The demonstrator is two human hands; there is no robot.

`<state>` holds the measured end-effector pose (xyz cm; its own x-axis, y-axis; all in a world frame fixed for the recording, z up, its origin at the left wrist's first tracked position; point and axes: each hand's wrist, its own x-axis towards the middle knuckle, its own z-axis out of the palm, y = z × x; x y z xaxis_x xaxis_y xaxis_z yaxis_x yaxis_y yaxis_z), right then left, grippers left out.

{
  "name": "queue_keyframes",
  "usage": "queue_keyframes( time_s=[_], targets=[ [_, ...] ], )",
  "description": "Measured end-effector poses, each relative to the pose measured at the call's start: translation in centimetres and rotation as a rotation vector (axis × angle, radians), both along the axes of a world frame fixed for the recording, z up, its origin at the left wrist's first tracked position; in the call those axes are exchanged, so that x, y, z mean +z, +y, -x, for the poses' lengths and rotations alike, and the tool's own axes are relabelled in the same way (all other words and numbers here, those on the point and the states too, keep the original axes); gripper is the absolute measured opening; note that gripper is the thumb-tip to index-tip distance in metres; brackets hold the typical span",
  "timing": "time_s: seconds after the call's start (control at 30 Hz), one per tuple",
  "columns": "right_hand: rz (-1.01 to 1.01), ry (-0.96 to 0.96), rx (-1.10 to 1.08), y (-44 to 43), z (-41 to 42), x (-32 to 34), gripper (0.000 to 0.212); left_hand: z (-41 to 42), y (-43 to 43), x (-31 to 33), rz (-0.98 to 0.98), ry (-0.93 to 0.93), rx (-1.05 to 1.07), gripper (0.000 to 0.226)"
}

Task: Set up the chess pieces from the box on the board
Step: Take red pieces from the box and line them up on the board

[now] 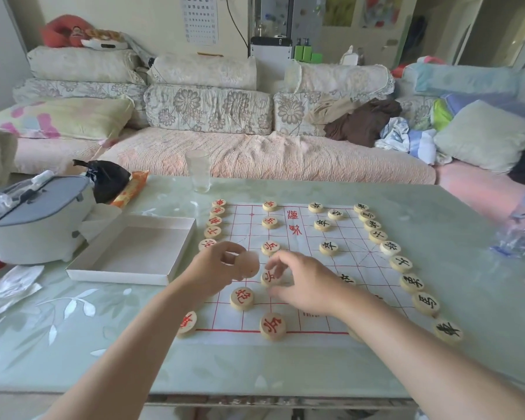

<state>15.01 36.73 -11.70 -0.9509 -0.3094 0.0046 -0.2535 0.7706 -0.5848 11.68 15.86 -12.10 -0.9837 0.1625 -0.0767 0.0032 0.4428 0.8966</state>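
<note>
A white paper board (309, 268) with a red grid lies on the table. Round wooden discs with red characters line its left edge, several more stand in a column near the middle; black-character discs line the right edge. My left hand (222, 266) hovers over the board's left part, fingers curled on a pale round piece (250, 263). My right hand (303, 281) rests over the middle of the board, fingertips touching a red-marked piece (270, 278). The white box (134, 253) sits left of the board, its inside showing no pieces.
A clear glass (198, 171) stands beyond the board. A grey-lidded case (34, 219), a black bag (109, 177) and an orange packet sit at the left. Crumpled tissue (12, 286) lies near the left edge. A plastic bottle (522, 234) is at the right; a sofa is behind.
</note>
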Motion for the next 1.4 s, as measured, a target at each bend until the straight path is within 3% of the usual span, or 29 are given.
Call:
queue_keyframes(
  time_s=[0.23,0.4,0.47,0.57,0.63,0.77,1.0,1.17,1.4],
  targets=[
    [0.219,0.210,-0.067,-1.9,0.7,-1.5,0.028,0.1,1.3,0.5,-0.298,-0.167,-0.003,0.036],
    [0.233,0.322,-0.104,-2.5,1.7,-2.2,0.027,0.6,1.4,0.3,-0.304,-0.180,0.008,0.037],
    [0.203,0.307,-0.115,-2.7,2.1,-2.2,0.024,0.9,1.2,0.4,-0.201,-0.125,0.006,0.032],
    [0.088,0.289,-0.164,-3.1,3.7,-2.0,0.024,2.1,-0.4,0.0,0.330,0.166,-0.024,0.024],
    [0.019,0.290,-0.232,-3.3,5.7,-1.8,0.028,3.2,-2.0,-0.5,0.581,0.339,-0.007,0.028],
    [-0.068,0.308,-0.295,-4.3,11.5,-2.2,0.028,5.4,-4.9,-0.8,0.741,0.380,0.017,0.036],
    [-0.308,0.294,-0.323,-5.1,20.5,-2.6,0.022,7.7,-5.5,-1.0,0.734,0.306,-0.103,0.041],
    [-0.361,0.259,-0.308,-5.4,23.9,-2.8,0.026,8.9,-5.2,-2.0,0.717,0.203,-0.127,0.040],
    [-0.437,0.221,-0.308,-6.2,25.8,-3.6,0.026,9.7,-5.2,-2.8,0.714,0.206,-0.133,0.039]
  ],
)
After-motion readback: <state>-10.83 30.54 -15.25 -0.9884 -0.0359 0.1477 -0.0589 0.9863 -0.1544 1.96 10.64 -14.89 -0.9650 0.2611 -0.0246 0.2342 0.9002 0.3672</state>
